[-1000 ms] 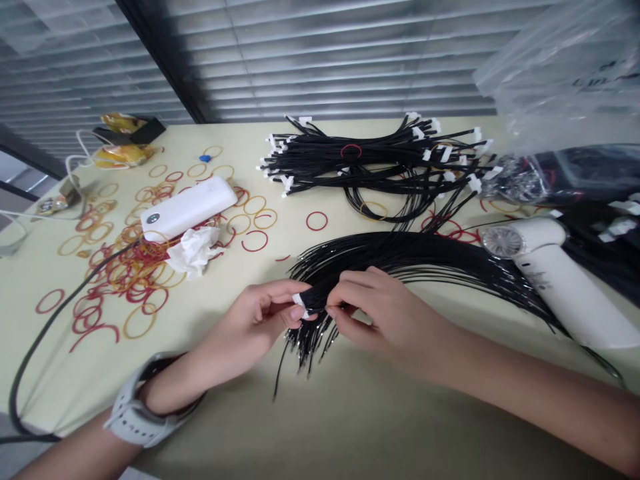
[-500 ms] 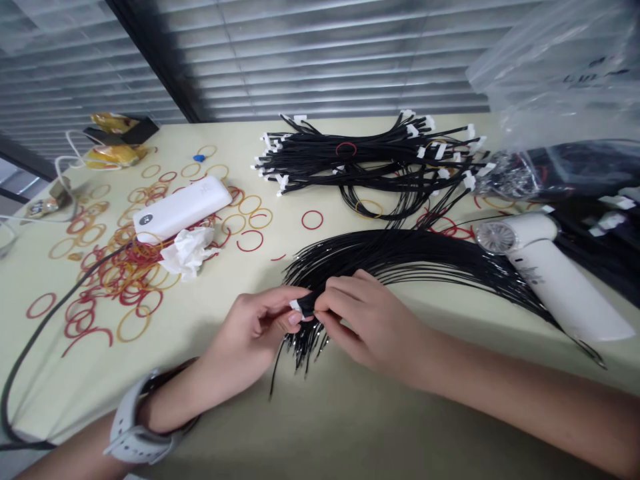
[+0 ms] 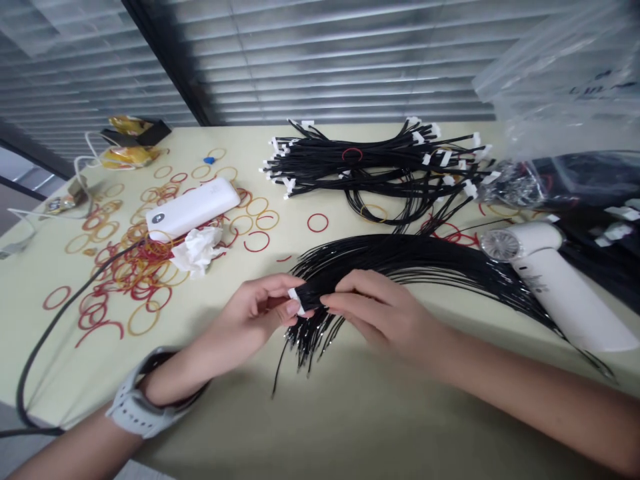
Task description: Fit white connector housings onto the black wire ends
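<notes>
The left hand pinches a white connector above the tabletop, well in from its back edge. The right hand meets black wires alongside, grip unclear. Seemingly wire-seating; next calls for a steady left pinch.

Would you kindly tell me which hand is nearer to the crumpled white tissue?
Left: the left hand pinches a white connector below and right of the tissue in view; the right hand is farther right, at the black wires.
</notes>
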### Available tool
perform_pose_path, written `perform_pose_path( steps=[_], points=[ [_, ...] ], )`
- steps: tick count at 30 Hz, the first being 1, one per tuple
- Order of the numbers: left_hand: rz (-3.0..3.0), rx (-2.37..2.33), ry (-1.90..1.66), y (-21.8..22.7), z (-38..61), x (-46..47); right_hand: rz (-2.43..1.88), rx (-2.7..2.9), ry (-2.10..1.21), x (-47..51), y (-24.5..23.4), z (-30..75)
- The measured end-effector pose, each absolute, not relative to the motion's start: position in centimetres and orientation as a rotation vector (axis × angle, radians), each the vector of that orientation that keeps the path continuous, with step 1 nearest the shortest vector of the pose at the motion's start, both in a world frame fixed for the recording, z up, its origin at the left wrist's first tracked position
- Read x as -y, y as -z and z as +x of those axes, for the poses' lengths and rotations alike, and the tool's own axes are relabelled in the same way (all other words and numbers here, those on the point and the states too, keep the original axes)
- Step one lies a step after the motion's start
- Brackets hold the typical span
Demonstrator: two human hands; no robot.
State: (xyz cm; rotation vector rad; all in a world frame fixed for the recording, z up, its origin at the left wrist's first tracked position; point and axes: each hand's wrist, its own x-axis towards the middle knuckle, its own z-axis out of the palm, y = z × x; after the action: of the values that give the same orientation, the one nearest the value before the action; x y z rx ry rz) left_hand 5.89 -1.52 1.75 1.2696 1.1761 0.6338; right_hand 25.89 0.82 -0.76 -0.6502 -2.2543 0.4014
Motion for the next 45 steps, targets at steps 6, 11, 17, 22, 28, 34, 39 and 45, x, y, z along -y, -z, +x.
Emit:
perform_pose_path(
  steps=[6, 11, 17, 22, 28, 34, 39, 45],
  points=[
    [1.175, -1.22, -0.603, -2.0, 5.8, 0.7, -0.686, 2.126, -0.314, -0.6, -0.6, 26.5],
    [1.174, -1.238, -0.604, -2.1, 5.7, 0.4, -0.62, 2.436, -0.32, 0.1, 0.0, 26.0],
    [1.219, -1.245, -0.629, -1.9, 5.7, 0.5, -0.712, 2.662, -0.338, -0.5, 1.6, 25.7],
    [1.246, -1.247, -0.633, -1.8, 5.6, 0.5, -0.723, 2.762, -0.274, -1.3, 0.6, 26.3],
    [1.373, -1.317, -0.615, -1.7, 5.3, 0.7, -0.684, 2.585, -0.435, -1.2, 0.6, 26.2],
    [1.502, -1.327, -0.528, -2.3, 5.4, 0.8, -0.763, 2.408, -0.494, -0.5, 0.4, 25.6],
    [1.499, -1.361, -0.505, -2.1, 5.3, 0.9, -0.819, 2.391, -0.483, -0.5, -0.1, 25.4],
    [1.484, -1.349, -0.51, -1.9, 5.2, 0.9, -0.749, 2.312, -0.539, -0.1, 0.5, 25.4]
  ],
)
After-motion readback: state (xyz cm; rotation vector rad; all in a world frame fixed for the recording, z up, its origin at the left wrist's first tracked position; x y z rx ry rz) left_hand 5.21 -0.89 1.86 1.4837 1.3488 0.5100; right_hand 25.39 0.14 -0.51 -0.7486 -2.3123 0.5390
